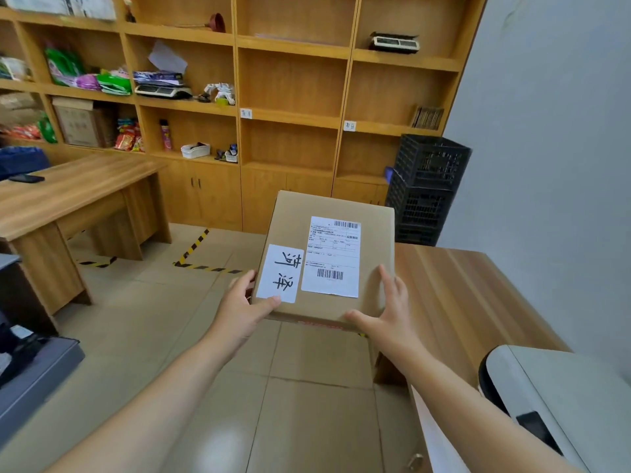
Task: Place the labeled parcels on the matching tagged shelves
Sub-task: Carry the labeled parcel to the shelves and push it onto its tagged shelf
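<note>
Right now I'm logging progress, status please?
Both hands, left and right, gripping brown cardboard parcel with white labels. Tagged wooden shelves ahead, bays bare. Floor path unobstructed.

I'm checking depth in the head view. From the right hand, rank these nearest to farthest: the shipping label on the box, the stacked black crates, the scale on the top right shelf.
1. Shipping label: on the box top, just left of the right hand.
2. Black crates: stacked on the floor by the right wall, beyond the box.
3. Scale: high on the upper right shelf, farthest.
</note>
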Available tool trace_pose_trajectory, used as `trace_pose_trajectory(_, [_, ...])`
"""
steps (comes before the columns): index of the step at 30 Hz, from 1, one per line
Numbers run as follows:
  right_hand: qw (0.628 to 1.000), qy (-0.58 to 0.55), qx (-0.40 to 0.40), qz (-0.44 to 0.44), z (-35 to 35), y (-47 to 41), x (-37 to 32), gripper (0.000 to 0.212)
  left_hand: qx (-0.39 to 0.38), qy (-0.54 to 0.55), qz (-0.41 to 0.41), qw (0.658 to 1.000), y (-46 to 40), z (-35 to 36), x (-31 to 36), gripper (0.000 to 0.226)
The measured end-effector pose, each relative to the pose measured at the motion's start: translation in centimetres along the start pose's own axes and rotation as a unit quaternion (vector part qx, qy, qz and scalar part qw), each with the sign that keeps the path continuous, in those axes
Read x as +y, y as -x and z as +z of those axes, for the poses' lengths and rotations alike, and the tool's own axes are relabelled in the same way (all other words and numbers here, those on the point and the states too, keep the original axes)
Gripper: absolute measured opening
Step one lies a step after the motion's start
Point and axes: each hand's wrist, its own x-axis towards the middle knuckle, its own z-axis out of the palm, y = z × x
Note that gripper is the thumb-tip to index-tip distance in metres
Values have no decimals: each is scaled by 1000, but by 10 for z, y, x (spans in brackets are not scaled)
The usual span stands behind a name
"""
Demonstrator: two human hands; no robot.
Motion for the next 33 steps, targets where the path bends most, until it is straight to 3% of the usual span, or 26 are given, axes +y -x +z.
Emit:
trace_pose_trajectory(8, [1000,-9,0,-23,2,-132,51,100,8,-79,71,994,-116,46,-1,82])
trace_pose_trajectory(19, [998,-12,-25,-51,-29,-351,97,101,12,-115,105,988,-306,133,12,67])
trace_pose_trajectory(33, [999,14,-28,-32,18,-557,137,100,-27,-149,98,984,-525,145,-18,61])
